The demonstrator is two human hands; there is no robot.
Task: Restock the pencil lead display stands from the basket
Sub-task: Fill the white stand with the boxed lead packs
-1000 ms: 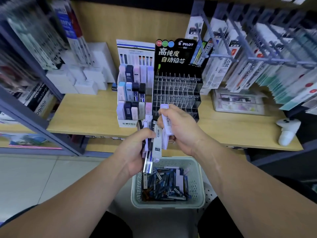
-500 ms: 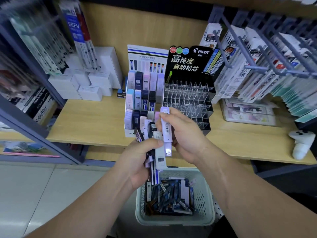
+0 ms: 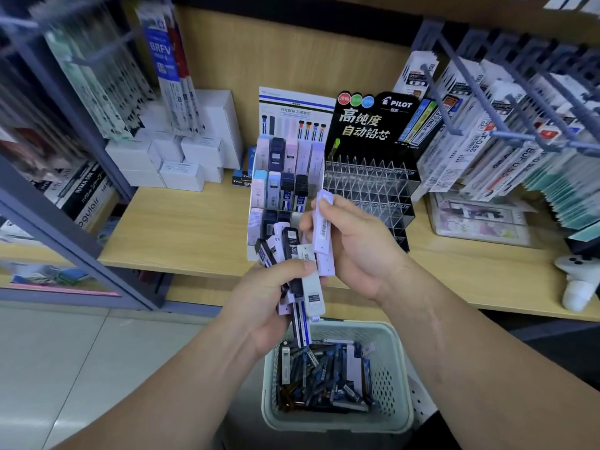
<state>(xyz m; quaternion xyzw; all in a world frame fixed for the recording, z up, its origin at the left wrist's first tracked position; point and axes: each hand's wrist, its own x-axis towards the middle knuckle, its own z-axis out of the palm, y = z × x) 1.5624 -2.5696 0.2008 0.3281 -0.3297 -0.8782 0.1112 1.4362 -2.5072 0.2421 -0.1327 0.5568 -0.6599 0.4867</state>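
Note:
My left hand [image 3: 263, 300] grips a fanned bunch of lead cases [image 3: 293, 254], black, white and lilac. My right hand [image 3: 354, 245] pinches one lilac lead case [image 3: 324, 222] upright, just right of that bunch. Both hands hover in front of the white Mono display stand [image 3: 285, 177], whose tiers hold pastel and dark cases. Beside it on the right stands the black Pilot display stand [image 3: 370, 183] with bare clear slots. Below my hands a pale green basket [image 3: 401, 384] holds several more lead cases.
The stands sit on a wooden shelf [image 3: 181, 228]. White boxes [image 3: 172, 160] are stacked at the back left. Hanging refill packs on hooks [image 3: 519, 131] crowd the right side. A white controller [image 3: 578, 280] rests at the shelf's right edge. Tiled floor lies to the left.
The lilac case in my right hand has come up and clear of the bunch in my left hand. The view has moved closer to the stands.

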